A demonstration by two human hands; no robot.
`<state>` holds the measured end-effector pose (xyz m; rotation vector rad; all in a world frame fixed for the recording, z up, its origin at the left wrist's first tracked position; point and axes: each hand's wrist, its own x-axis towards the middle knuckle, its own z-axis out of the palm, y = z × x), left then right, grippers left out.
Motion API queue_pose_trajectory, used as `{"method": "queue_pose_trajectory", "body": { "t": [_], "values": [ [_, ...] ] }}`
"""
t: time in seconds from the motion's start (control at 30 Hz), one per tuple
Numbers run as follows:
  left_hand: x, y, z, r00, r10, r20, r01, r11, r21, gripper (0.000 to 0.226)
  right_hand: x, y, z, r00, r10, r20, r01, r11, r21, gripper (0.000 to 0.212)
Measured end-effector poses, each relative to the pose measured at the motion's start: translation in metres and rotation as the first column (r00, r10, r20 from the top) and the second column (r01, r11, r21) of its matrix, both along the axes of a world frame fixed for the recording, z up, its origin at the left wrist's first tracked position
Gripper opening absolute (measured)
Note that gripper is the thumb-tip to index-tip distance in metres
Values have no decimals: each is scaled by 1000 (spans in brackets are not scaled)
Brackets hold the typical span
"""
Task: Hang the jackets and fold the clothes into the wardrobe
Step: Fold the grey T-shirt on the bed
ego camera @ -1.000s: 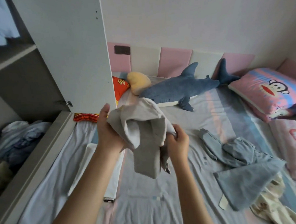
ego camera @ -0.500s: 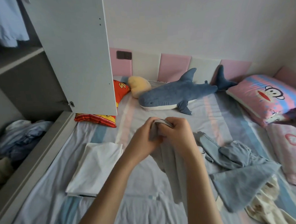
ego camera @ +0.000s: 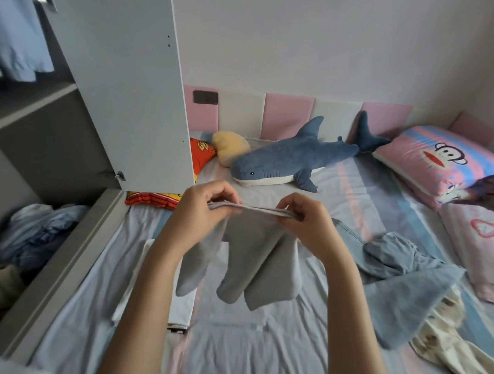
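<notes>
A grey garment (ego camera: pixel 258 260) hangs in the air above the bed, its top edge stretched level between my two hands. My left hand (ego camera: pixel 201 209) pinches the edge's left end, and my right hand (ego camera: pixel 304 215) pinches its right end. Below the edge the cloth droops in three loose lobes. Partly hidden behind my left arm, a folded white garment (ego camera: pixel 183 304) lies flat on the sheet. A crumpled blue-grey garment (ego camera: pixel 401 267) lies to the right on the bed, with a cream patterned one (ego camera: pixel 448 339) under its near corner. The open wardrobe (ego camera: pixel 38 157) stands at the left.
The white wardrobe door (ego camera: pixel 132 87) swings out over the bed's far left. Piled clothes (ego camera: pixel 33 235) fill the wardrobe's lower compartment, and a blue garment (ego camera: pixel 12 39) hangs above. A plush shark (ego camera: pixel 295 155), a yellow cushion (ego camera: pixel 229 147), a red pillow (ego camera: pixel 201 157) and a pink cartoon pillow (ego camera: pixel 439 162) line the far side.
My hands came together on the bunched grey garment, then drew apart along its top edge, so it now hangs spread out. The view tilted up slightly.
</notes>
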<state>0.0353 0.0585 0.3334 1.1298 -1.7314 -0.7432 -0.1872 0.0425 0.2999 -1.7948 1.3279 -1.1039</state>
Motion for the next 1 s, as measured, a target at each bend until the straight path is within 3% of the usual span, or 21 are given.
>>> {"method": "queue_pose_trajectory", "body": {
  "t": [0.1,0.2,0.27,0.37,0.47,0.57,0.73,0.87,1.0],
  "values": [
    [6,6,-1,1000,31,2,-31,999,5,16,-2,1,-20,998,43,-56,-35,991,131,22],
    [15,4,-6,990,107,97,-103,994,-46,15,-11,0,-54,956,95,-277,0,946,325,26],
    [24,5,-10,978,158,138,-150,986,-66,16,-22,7,-77,920,85,-383,62,932,358,27],
    [40,6,-16,973,165,162,-156,985,-71,30,-38,18,-89,968,0,-252,97,923,373,23],
    [46,6,-23,956,169,239,-155,985,-77,37,-46,20,-78,985,-72,-154,123,929,350,36],
    [50,5,-27,948,190,255,-181,982,-59,41,-56,18,-71,975,-109,-193,171,925,340,42],
    [55,12,-32,952,230,202,-233,973,-13,20,-69,25,-58,926,-204,-318,300,907,294,13],
    [51,15,-30,942,296,156,-288,955,-69,14,-77,24,-54,879,-326,-348,386,915,119,29],
    [51,13,-31,922,347,170,-347,937,-33,27,-70,22,-48,850,-526,35,527,850,-6,10]
  ]
}}
